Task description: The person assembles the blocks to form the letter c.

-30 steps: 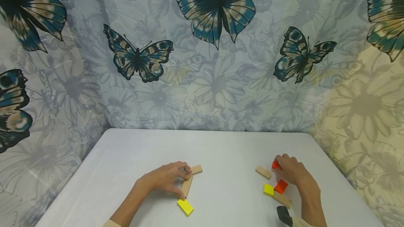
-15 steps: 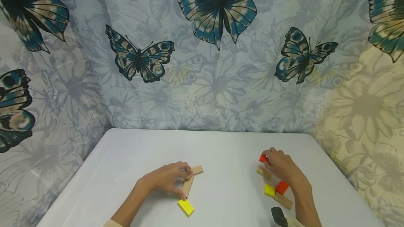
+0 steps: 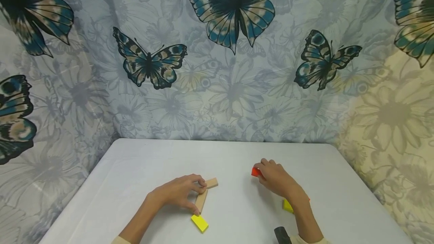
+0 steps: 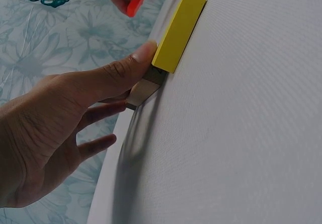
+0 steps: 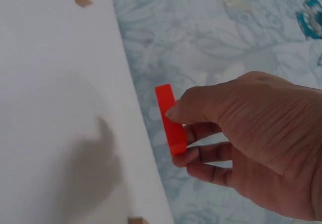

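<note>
My left hand (image 3: 181,191) spans a plain wooden block (image 3: 200,200) lying on the white table, thumb at its near end and fingers at its far end. A second wooden block (image 3: 212,182) joins it at an angle by the fingertips. Against the thumb end lies a yellow block (image 3: 199,223), its long side clear in the left wrist view (image 4: 180,31). My right hand (image 3: 278,178) pinches a red block (image 3: 255,171) between thumb and fingers. A shadow on the table shows below that hand, and the red block (image 5: 170,118) looks raised in the right wrist view.
Under the right forearm, another yellow block (image 3: 287,205) shows in part, and a sliver of red peeks out beyond. A black strap piece (image 3: 282,235) sits at the right wrist. Butterfly-patterned cloth (image 3: 234,97) hangs behind the table's (image 3: 162,157) far edge.
The right hand has carried the red block leftward from the right-hand group of blocks, its forearm now covering most of that group. My left hand keeps its place.
</note>
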`<state>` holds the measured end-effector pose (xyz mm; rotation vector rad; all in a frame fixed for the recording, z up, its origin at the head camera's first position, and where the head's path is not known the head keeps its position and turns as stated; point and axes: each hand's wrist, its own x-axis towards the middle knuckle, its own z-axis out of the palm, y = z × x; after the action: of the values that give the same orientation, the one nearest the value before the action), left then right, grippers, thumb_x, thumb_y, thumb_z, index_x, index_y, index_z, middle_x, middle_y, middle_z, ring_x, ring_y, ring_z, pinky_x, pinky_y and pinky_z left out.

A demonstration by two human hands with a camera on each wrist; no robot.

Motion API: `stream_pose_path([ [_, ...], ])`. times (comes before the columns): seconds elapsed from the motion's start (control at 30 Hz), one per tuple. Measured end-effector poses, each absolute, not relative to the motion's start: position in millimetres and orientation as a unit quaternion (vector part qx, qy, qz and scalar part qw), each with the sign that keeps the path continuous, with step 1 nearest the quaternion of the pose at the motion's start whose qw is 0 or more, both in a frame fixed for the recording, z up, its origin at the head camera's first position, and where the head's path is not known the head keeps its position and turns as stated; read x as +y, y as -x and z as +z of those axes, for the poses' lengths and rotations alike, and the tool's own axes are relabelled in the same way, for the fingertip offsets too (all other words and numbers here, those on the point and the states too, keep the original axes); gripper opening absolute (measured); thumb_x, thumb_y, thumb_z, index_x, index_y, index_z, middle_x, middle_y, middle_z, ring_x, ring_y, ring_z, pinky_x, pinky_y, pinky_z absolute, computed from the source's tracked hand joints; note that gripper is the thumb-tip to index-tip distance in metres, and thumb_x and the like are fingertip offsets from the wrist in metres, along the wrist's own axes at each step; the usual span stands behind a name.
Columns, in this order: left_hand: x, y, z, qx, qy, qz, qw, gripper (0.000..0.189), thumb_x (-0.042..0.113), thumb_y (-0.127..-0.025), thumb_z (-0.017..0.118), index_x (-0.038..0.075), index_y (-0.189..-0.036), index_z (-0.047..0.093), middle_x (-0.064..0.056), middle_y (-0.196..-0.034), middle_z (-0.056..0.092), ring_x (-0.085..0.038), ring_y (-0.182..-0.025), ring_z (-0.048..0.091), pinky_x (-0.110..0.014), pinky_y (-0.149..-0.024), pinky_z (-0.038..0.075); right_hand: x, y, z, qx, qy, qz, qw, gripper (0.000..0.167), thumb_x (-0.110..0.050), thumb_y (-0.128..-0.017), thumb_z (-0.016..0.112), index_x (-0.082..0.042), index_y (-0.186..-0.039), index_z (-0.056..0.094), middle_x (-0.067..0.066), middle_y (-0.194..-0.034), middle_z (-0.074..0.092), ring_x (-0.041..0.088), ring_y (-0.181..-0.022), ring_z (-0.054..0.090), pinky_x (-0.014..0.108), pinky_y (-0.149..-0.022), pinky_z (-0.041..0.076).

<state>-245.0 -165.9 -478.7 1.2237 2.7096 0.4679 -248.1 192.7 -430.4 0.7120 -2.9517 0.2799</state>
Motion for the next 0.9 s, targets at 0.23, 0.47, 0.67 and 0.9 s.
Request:
stream_pose_path([
  [0.23,-165.8,243.7,-477.5,0.899,-0.406,0.151,0.063,0.069,0.058,-0.076,0.086,0.017,-0.13,0.075,0.004,-0.143,0.061,-0.02,-0.135,0.06,-0.04,-0.116,0.052,164.7,248.9,-440.8,-0.957,-0.273,0.086,0.046,0.026,-0.001,-0.089,0.076,-0.006,-0.114,0.073,0.002,-0.095,0.063,0.017,-0.084,0.051,0.034,-0.073,0.049],
  [0.47,-165.5,243.5,-476.5,0.899,-0.406,0.149,0.064,0.068,0.058,-0.076,0.086,0.017,-0.129,0.076,0.005,-0.141,0.062,-0.018,-0.134,0.06,-0.039,-0.116,0.053,138.8,251.8,-453.0,-0.954,-0.289,0.056,0.053,0.027,0.0,-0.091,0.075,-0.006,-0.117,0.073,0.005,-0.101,0.068,0.02,-0.087,0.056,0.039,-0.08,0.059],
  [0.67,-165.4,245.1,-479.3,0.896,-0.411,0.157,0.066,0.068,0.058,-0.076,0.086,0.016,-0.128,0.076,0.006,-0.139,0.063,-0.016,-0.133,0.061,-0.035,-0.115,0.053,121.4,253.2,-464.2,-0.955,-0.291,0.012,0.062,0.028,-0.004,-0.092,0.076,-0.009,-0.119,0.073,0.005,-0.108,0.073,0.022,-0.096,0.066,0.041,-0.091,0.064],
  [0.9,-165.6,245.2,-479.3,0.894,-0.414,0.159,0.059,0.067,0.057,-0.076,0.087,0.016,-0.127,0.076,0.006,-0.138,0.064,-0.015,-0.131,0.061,-0.034,-0.114,0.054,117.7,251.9,-465.1,-0.954,-0.293,0.009,0.055,0.03,-0.002,-0.093,0.074,-0.011,-0.121,0.072,0.005,-0.111,0.07,0.022,-0.096,0.064,0.04,-0.09,0.063],
])
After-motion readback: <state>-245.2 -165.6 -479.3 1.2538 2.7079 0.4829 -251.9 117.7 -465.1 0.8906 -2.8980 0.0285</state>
